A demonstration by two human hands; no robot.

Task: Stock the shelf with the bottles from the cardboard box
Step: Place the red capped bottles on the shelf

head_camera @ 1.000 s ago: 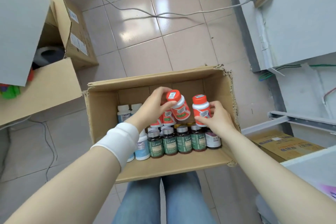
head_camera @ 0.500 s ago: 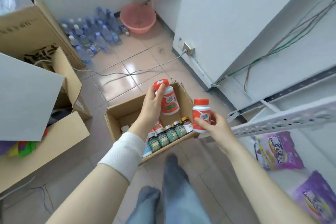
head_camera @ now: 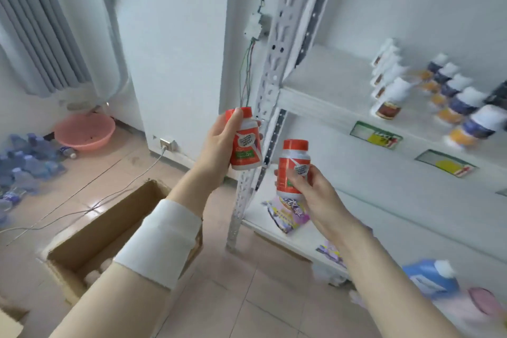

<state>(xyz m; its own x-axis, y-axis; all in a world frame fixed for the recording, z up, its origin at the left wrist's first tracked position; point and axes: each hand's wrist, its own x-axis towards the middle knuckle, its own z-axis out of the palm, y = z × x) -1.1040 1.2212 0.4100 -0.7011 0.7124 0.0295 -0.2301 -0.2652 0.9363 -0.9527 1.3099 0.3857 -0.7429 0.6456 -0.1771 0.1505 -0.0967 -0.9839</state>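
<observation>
White shelving (head_camera: 323,101) stands right; each hand, left hand (head_camera: 219,145) and right hand (head_camera: 312,195), has fingers clamped on a red-capped bottle (head_camera: 245,143), (head_camera: 292,170), probably for shelving.

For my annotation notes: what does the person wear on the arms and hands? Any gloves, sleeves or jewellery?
No gloves on the left hand or the right hand, and no ring or watch shows. A wide, plain white band wraps the left forearm just above the wrist. The right forearm is without sleeve or band.
</observation>
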